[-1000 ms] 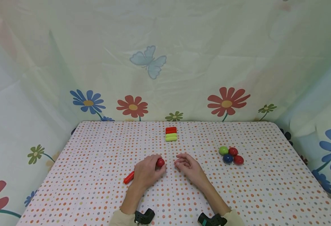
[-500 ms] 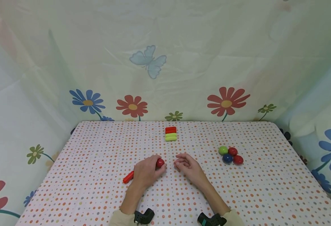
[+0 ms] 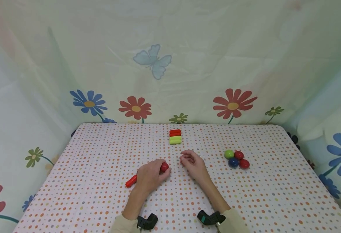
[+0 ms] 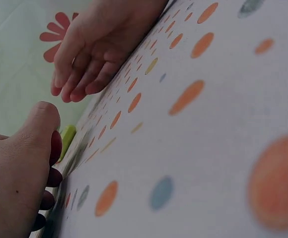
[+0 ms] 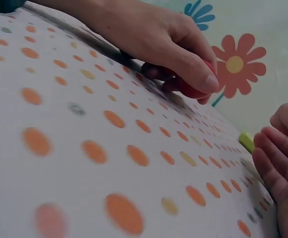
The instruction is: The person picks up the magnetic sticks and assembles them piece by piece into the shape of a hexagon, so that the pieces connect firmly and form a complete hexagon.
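Observation:
My left hand (image 3: 150, 176) grips a red ball (image 3: 164, 167) between thumb and fingers, low over the dotted table. In the right wrist view part of the ball (image 5: 189, 91) shows under the thumb. A red stick (image 3: 131, 181) lies beside the left hand, its far end hidden behind that hand. To the right, my right hand (image 3: 195, 166) holds nothing, its fingers loosely curled and facing the left hand across a small gap. Beyond both hands, red sticks (image 3: 175, 132) and yellow-green sticks (image 3: 175, 139) lie side by side in a short row.
Right of the right hand sits a cluster of balls: a green one (image 3: 229, 154), a blue one (image 3: 233, 162) and two red ones (image 3: 244, 164). A flowered cloth (image 3: 188, 64) hangs behind the table (image 3: 100, 155) and along its sides.
My right hand has moved a little forward, away from me. The left hand keeps its hold on the red ball, and the head view has shifted slightly.

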Tool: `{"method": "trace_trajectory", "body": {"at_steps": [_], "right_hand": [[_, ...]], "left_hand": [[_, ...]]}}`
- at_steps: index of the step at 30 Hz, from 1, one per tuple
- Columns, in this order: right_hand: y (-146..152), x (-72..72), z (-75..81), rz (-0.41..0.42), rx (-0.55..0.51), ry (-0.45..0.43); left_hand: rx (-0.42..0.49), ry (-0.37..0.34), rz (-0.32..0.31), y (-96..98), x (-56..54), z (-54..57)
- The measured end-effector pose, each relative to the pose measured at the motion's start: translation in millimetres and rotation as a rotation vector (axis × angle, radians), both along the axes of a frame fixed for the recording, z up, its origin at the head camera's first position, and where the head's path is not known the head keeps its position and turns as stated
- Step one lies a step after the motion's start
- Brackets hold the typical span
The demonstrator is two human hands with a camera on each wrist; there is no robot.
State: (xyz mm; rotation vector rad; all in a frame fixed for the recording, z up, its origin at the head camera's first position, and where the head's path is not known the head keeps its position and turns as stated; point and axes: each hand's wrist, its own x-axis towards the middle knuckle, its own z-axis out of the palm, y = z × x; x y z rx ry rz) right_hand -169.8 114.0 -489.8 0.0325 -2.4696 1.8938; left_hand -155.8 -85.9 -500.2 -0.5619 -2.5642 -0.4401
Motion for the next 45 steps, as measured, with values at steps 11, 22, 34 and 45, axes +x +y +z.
{"method": "trace_trajectory", "body": {"at_steps": [11,22,34,45], "right_hand": [[-13.5,-51.2,-1.2,-0.103,0.287,0.245],[-13.7,-56.3,-7.2,-0.043,0.541,0.23],[-13.2,-55.6,-4.6,-0.046,0.547,0.199],[-21.9,-35.3,-4.4,-0.16,-0.014,0.037]], "left_hand": [[-0.001,-0.023,-0.002,-0.9,-1.8,-0.6],[-0.004,-0.015,-0.003,-1.5,-0.5,-0.2],[0.002,0.0,-0.003,-0.6,0.8,1.2],[-0.013,-0.018,-0.001,-2.7,0.6,-1.4]]}}
